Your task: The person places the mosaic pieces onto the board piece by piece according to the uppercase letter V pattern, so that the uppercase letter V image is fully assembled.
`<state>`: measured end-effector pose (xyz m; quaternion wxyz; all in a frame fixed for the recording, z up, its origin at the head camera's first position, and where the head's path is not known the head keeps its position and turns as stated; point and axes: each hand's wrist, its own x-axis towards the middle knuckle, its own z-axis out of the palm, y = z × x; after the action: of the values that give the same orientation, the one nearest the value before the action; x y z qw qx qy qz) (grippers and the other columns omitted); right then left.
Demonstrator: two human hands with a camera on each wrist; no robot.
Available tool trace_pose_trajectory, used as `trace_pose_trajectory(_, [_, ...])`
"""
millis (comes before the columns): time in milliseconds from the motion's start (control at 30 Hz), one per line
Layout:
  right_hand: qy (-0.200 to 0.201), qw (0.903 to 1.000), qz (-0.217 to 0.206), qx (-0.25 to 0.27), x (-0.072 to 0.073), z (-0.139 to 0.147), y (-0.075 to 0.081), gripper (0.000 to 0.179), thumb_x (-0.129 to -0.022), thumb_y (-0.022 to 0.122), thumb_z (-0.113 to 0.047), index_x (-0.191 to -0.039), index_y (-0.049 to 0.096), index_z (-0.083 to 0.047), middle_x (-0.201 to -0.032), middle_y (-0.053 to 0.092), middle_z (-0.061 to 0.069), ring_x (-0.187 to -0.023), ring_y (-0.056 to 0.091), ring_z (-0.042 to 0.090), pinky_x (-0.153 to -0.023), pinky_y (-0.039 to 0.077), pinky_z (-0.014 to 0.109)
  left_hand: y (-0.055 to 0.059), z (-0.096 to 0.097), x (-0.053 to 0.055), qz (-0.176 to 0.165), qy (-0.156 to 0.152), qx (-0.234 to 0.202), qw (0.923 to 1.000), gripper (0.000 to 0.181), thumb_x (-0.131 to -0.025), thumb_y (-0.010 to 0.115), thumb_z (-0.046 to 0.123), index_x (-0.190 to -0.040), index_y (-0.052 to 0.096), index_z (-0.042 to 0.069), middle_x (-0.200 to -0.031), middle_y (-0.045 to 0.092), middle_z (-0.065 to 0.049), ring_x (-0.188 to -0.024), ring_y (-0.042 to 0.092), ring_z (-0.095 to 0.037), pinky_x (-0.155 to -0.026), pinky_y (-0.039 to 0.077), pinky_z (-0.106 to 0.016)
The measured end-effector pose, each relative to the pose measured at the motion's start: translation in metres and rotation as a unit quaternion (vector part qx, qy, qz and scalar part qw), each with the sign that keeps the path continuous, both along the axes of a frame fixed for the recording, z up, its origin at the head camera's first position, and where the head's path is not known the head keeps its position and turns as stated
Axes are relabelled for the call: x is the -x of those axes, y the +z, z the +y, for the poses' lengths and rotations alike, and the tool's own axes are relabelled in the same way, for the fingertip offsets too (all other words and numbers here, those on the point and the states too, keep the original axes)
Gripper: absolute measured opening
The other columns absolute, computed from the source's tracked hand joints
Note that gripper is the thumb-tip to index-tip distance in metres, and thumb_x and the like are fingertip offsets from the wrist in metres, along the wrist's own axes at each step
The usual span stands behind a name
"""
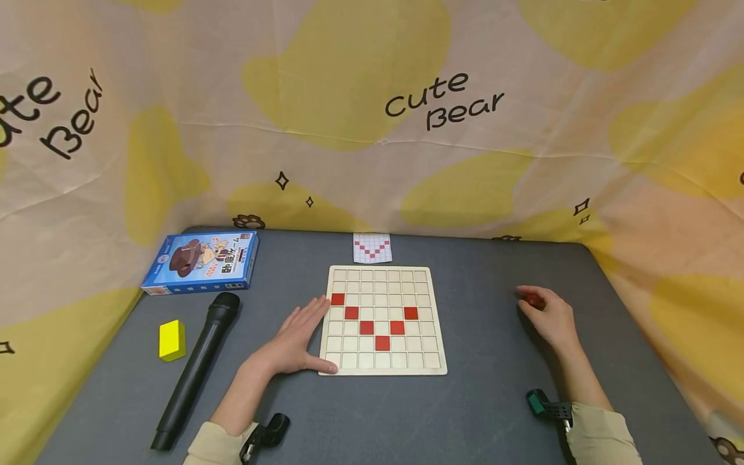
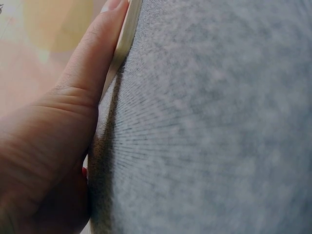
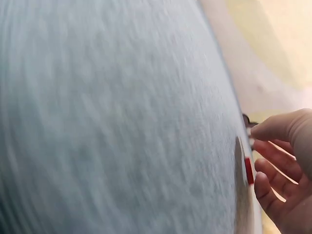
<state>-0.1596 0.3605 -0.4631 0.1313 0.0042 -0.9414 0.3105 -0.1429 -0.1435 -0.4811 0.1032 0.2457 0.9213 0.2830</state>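
Note:
A white square grid board (image 1: 354,362) lies at the middle of the dark table, with several red square tiles (image 1: 382,343) set in its cells in a slanting pattern. My left hand (image 1: 296,339) rests along the board's left side, its fingers extended and the thumb at the near-left corner. In the left wrist view, the thumb (image 2: 85,68) lies against the board's edge (image 2: 127,36). Off to the right, my right hand (image 1: 552,318) curves loosely over a red tile (image 1: 533,299). The right wrist view shows that tile (image 3: 249,170) edge-on below the parted fingers; no pinch is visible.
Behind the board, a small pattern card (image 1: 372,248) leans near the cloth backdrop. To the left are a blue game box (image 1: 203,261), a black microphone (image 1: 197,368) and a yellow block (image 1: 172,340). Patterned cloth (image 1: 372,129) encloses the table's back and sides.

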Motion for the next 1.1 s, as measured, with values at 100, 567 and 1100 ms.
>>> trace_pose_trajectory(100, [0.004,1.0,-0.004,-0.008,-0.001,0.009,-0.001,0.028,-0.091,0.066,-0.008,-0.118,0.067,-0.001,-0.111,0.061,0.023,-0.092,0.058,0.037,-0.076,0.042,0.046,0.0,0.0,0.0,0.001,-0.001,-0.002,1.0,0.125,-0.065,0.083,0.06,-0.155,0.019,0.001,-0.161,0.017,-0.015,-0.147,0.013,-0.034,-0.116,0.011,-0.056])
trace_pose_trajectory(567, [0.0,0.9992,-0.023,-0.034,0.0,0.022,-0.004,0.032,-0.089,0.067,-0.008,-0.119,0.064,0.002,-0.104,0.061,0.024,-0.087,0.055,0.034,-0.07,0.041,0.042,0.0,0.0,0.0,-0.004,0.001,0.0,1.0,0.126,-0.064,0.082,0.062,-0.155,0.019,0.001,-0.161,0.017,-0.015,-0.147,0.013,-0.033,-0.116,0.011,-0.056])
trace_pose_trajectory(1100, [0.019,0.9988,-0.044,0.004,0.006,-0.011,-0.002,0.036,-0.092,0.069,-0.021,-0.123,0.065,-0.004,-0.11,0.065,0.019,-0.095,0.058,0.031,-0.074,0.044,0.039,0.001,0.001,0.0,-0.004,-0.001,0.0,1.0,0.125,-0.065,0.083,0.061,-0.155,0.02,0.002,-0.161,0.017,-0.015,-0.147,0.013,-0.034,-0.116,0.011,-0.056])
